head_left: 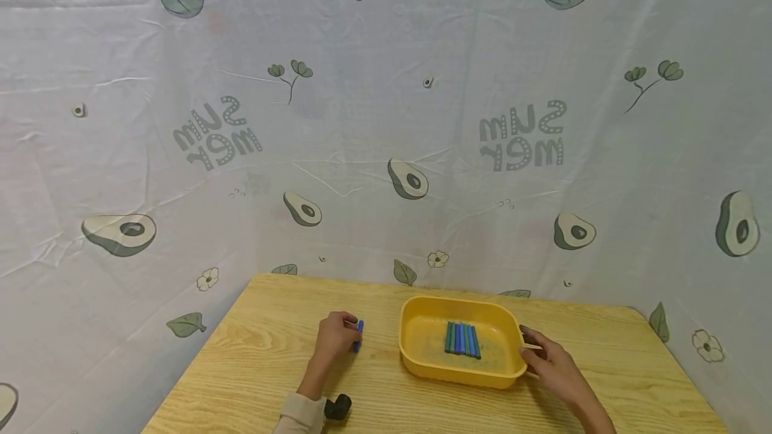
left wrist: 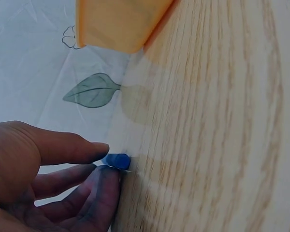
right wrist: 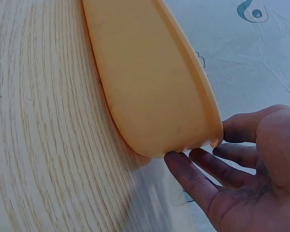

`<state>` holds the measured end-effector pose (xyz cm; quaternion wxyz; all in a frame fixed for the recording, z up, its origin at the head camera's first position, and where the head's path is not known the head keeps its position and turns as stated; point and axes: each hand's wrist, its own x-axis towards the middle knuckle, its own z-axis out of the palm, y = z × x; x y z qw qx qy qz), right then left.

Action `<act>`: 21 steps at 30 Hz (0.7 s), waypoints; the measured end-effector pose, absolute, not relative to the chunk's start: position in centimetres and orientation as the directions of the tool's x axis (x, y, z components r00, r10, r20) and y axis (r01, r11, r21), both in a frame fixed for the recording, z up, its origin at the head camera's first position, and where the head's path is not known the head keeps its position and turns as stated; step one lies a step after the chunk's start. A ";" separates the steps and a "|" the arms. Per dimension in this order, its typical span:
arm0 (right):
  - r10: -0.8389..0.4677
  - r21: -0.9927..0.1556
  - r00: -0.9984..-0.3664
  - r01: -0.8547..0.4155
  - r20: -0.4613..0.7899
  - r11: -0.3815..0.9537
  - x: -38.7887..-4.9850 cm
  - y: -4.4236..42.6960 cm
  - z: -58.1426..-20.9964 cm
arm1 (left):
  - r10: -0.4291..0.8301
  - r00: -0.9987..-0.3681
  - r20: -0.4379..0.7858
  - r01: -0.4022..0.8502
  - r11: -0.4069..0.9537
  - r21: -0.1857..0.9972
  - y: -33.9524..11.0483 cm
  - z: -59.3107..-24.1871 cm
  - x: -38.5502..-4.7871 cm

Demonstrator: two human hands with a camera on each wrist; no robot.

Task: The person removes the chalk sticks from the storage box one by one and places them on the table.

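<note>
On a wood-grain table (head_left: 259,340), left hand (head_left: 335,335) pinching blue stick (left wrist: 120,161), right hand (head_left: 551,364) gripping yellow tray (head_left: 455,374)

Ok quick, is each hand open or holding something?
Left hand: thumb and fingers at the blue stick; can't tell if it's gripped.
Right hand: closed, holding the tray.

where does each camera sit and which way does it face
Head: on the head, facing forward and down at tray; left hand, right hand, forearms show.
Left wrist: on that wrist, facing the blue stick; left hand shows.
Right wrist: on that wrist, facing the tray's end; right hand shows.
Both wrist views share the tray.
</note>
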<state>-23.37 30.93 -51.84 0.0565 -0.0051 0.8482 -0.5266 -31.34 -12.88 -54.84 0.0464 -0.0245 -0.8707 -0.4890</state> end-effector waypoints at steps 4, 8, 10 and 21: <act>-0.068 -0.892 -0.993 0.057 -0.098 0.448 -23.4 31.0 -51.8 | -0.001 -0.996 0.091 0.077 0.515 0.854 -13.0 -54.8 -31.4; -0.074 -0.894 -0.993 0.052 -0.095 0.444 -23.4 31.1 -51.7 | 0.001 -0.996 0.085 0.073 0.522 0.850 -12.9 -54.6 -31.4; -0.078 -0.897 -0.993 0.046 -0.088 0.439 -23.4 31.1 -51.6 | 0.006 -0.996 0.084 0.075 0.530 0.845 -12.8 -54.3 -31.3; -0.091 -0.907 -0.991 0.051 -0.097 0.418 -23.2 31.2 -51.5 | 0.004 -0.997 0.077 0.066 0.564 0.823 -12.1 -53.2 -30.6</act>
